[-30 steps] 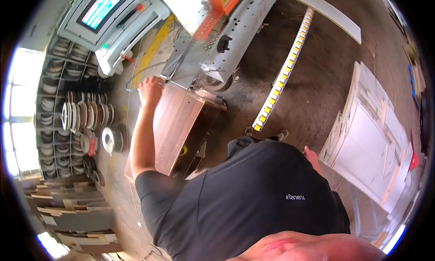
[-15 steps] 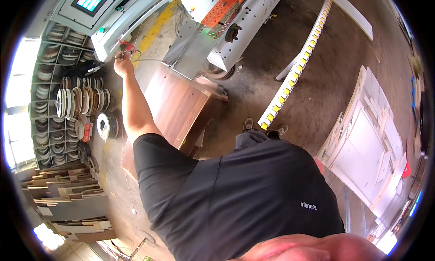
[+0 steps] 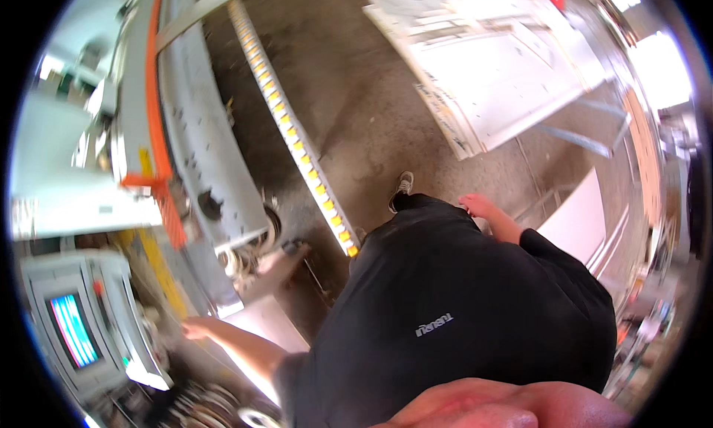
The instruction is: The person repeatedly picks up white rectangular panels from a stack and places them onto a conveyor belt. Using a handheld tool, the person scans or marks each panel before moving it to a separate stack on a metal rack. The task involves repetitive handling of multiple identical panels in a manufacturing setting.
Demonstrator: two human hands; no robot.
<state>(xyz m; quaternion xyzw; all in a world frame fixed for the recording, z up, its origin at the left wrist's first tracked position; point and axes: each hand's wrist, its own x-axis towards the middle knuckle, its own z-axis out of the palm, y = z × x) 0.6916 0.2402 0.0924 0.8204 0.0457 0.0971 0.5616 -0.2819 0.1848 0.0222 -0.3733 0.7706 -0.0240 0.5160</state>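
I make out the box (image 3: 266, 313) just beyond the left forearm, its pale top washed out by glare; the visible edge slants down to the right, but the arm covers too much for me to tell its long axis. The left hand (image 3: 197, 328) is between that box and a control panel (image 3: 111, 302) with a lit screen; blur keeps me from telling whether its fingers are spread or closed. The right hand (image 3: 479, 205) hangs by the person's hip, and I can't tell its grip either. Between the hands, a rail (image 3: 297, 142) with yellow rollers runs long from upper left to lower right, its near end pointing toward the dark shirt (image 3: 438, 279). Brown floor (image 3: 342, 57) spreads beyond, with white boards (image 3: 505, 79) stacked at upper right and reels (image 3: 200, 406) at lower left.
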